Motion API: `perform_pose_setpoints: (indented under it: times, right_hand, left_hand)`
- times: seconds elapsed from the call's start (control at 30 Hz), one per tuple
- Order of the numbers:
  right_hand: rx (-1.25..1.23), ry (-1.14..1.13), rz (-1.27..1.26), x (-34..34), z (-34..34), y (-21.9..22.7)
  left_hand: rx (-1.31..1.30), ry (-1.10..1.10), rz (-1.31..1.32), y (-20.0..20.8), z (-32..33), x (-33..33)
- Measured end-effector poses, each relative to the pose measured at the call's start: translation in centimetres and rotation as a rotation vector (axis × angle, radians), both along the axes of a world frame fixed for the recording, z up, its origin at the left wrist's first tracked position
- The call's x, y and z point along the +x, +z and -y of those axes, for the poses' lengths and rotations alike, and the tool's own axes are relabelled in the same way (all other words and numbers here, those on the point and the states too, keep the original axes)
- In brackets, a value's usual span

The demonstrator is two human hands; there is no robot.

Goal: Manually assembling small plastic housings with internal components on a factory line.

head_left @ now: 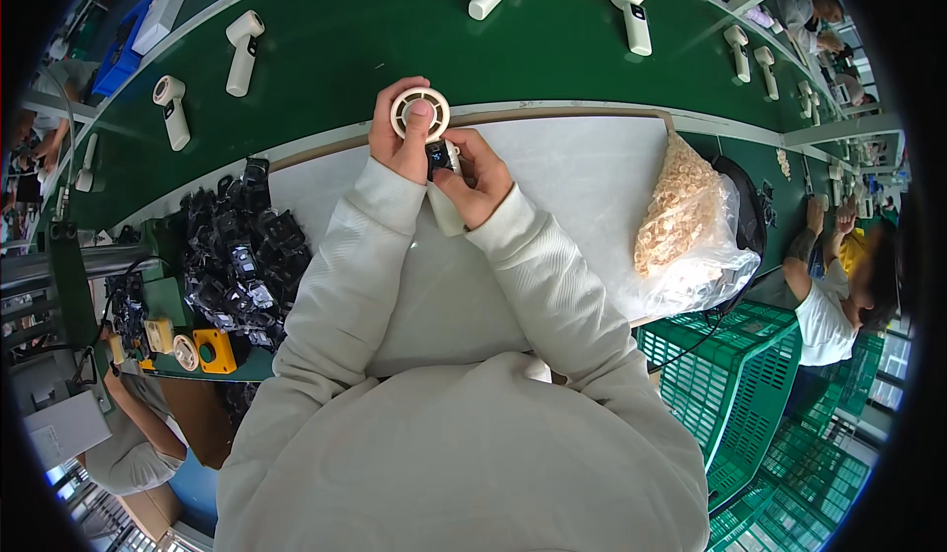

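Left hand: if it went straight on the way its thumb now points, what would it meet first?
The left hand, holding the cream handheld fan, points up the picture. It would probably first cross the white table's far edge, then the bare green conveyor belt; depth is unclear.
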State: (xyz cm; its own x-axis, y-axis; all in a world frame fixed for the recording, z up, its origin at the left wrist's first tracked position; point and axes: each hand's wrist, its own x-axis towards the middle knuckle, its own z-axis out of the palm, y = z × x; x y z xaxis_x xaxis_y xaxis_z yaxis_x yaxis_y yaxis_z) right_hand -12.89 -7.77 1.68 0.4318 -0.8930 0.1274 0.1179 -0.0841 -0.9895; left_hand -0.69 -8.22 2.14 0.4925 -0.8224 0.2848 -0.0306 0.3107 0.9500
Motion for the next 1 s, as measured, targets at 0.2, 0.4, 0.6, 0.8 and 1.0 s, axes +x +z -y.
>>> perform_pose_setpoints:
  times: [0.2, 0.4, 0.6, 0.8, 1.0]
  right_hand:
    - [-0.041, 0.013, 0.01, 0.1, 0.3, -0.6]
    - [-0.017, 0.037, -0.002, 0.4, 0.4, -0.2]
    - [-0.055, 0.044, -0.049, -0.6, 0.2, 0.5]
    - [-0.084, 0.053, -0.09, -0.4, 0.0, 0.9]
    - [-0.112, 0.036, -0.124, 0.1, 0.0, 0.8]
  left_hand:
    - [-0.036, 0.009, -0.019, 0.1, 0.0, 0.1]
    - [-0.034, 0.01, -0.055, 0.3, 0.0, 0.4]
    - [-0.088, -0.063, -0.144, -0.4, 0.2, 0.0]
    - [-0.031, -0.098, -0.193, 0.1, -0.2, 0.1]
    - [0.026, -0.08, -0.198, 0.2, 0.0, 0.3]
